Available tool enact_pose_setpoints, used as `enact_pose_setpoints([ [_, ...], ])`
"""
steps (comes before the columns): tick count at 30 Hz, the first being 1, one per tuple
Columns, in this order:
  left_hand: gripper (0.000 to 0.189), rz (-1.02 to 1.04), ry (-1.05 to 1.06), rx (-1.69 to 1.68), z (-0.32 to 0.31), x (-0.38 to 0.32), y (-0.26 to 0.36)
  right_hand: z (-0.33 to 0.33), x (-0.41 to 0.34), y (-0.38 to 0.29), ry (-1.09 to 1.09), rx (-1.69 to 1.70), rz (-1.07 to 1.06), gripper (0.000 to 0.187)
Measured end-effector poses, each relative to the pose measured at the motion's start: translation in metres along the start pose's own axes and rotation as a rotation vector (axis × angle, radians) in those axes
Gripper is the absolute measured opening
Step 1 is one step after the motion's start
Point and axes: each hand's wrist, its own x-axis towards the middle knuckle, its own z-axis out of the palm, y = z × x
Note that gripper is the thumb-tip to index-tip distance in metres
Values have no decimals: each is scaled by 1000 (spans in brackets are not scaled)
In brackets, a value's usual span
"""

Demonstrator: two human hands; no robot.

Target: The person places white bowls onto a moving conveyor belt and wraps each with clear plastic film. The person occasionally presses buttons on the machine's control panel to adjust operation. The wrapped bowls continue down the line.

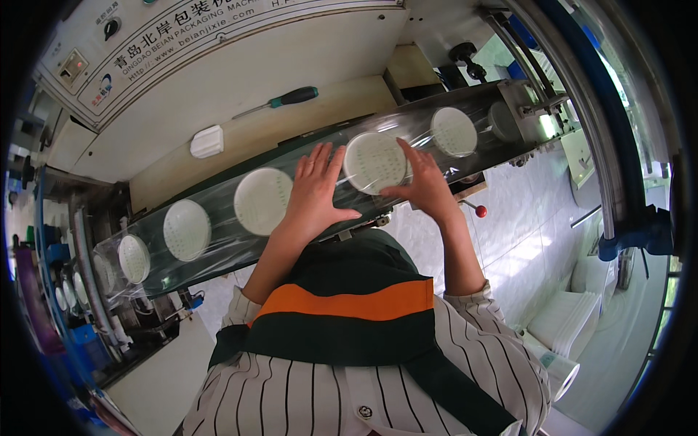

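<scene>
A row of round white discs with faint green print lies under clear plastic film (218, 218) on a dark conveyor belt (174, 275). My left hand (313, 193) is spread over the film between two discs, fingers pointing away from me and thumb out to the right. It partly covers the right edge of one disc (260, 199). At the right edge of the neighbouring disc (372, 162) is my right hand (428, 182), thumb and fingers apart around that edge. Whether either palm presses on the film cannot be seen.
Behind the belt, a screwdriver (294, 96) and a small white block (207, 141) lie on the machine's ledge. A packaging machine panel (218, 49) with writing and a knob stands beyond. A red ball-ended lever (480, 211) projects at right. Metal rollers (90, 272) cross the left end.
</scene>
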Motion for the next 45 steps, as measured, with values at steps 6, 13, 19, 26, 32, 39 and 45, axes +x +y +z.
enact_pose_setpoints([
  [6, 115, 15, -19, 35, 3, 6, 2, 26, -6, -15, -71, -18, -42, 77],
  [13, 102, -27, 11, 34, -1, -4, -10, 7, 13, -8, 221, 9, -78, 63],
  [19, 102, -93, 61, 17, -5, -14, -15, 25, 22, 7, 150, -74, 38, 59],
  [26, 111, 12, 121, -8, 6, -7, -6, 22, 18, -6, 193, 110, 50, 52],
  [32, 102, -6, 103, 53, 3, -9, -14, 11, 23, 33, 346, -92, 113, 50],
  [39, 102, -42, 147, 20, -8, -12, -10, 36, 12, -3, 260, -45, 63, 53],
  [45, 106, -14, 129, 0, 8, -9, -7, 19, 12, 2, 244, 219, 204, 50],
])
